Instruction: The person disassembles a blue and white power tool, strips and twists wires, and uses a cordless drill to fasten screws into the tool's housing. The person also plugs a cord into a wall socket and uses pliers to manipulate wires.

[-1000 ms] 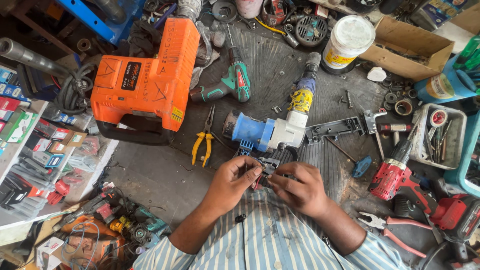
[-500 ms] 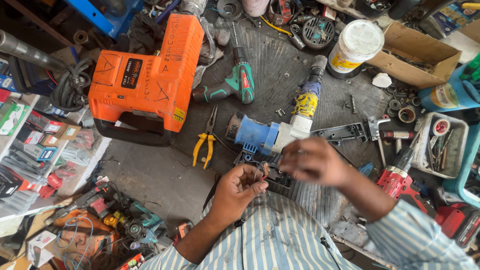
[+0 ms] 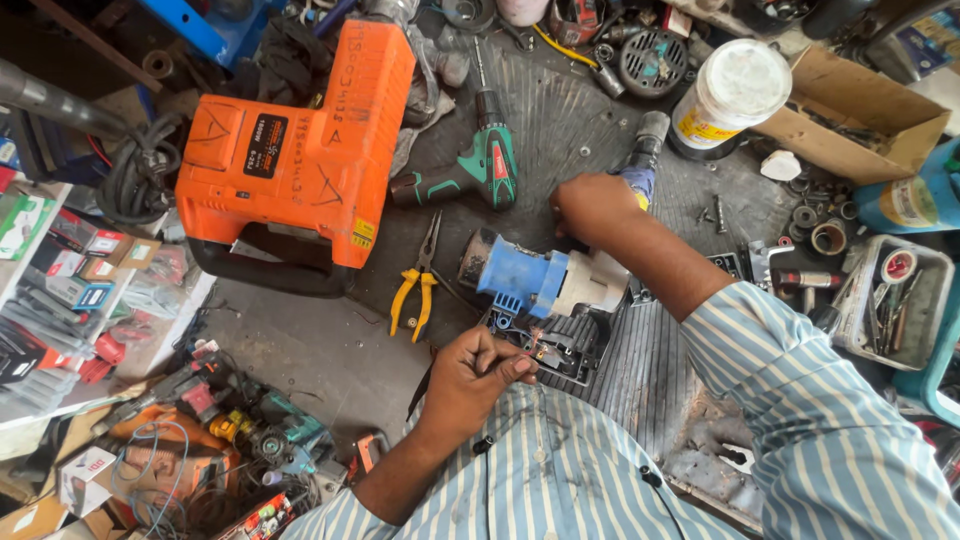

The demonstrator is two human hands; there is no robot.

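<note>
From the head view, I see my left hand (image 3: 480, 375) pinched shut at the near edge of the black handle housing (image 3: 565, 345), thumb and fingertips closed on something small there. It looks like thin wiring, but it is too small for me to tell exactly what. My right hand (image 3: 590, 205) is curled over the far end of the same tool, closed around the top of the yellow-and-blue part (image 3: 642, 165) that runs away from me; the palm hides whatever it holds beneath.

The tool itself, a blue-and-white power drill (image 3: 545, 282) with its casing partly open, lies on the dark ribbed mat (image 3: 560, 110) just in front of my chest. Its long axis runs on a slant, from the blue motor end at my lower left up toward the far right. My two hands sit at opposite ends of that line, left at the near open housing, right at the far end. The left is the nearer one to the exposed inside of the handle, touching it; the right is well apart from that spot, with my forearm crossing over the white body.

Around the work: yellow-handled pliers (image 3: 418, 290) lie just left of the blue end, jaws pointing away from me. A green cordless drill (image 3: 470, 170) lies beyond them, and a big orange hammer drill (image 3: 300, 150) sits further left. A white tub (image 3: 735, 95) stands at the far right beside a cardboard box (image 3: 850, 100).
</note>
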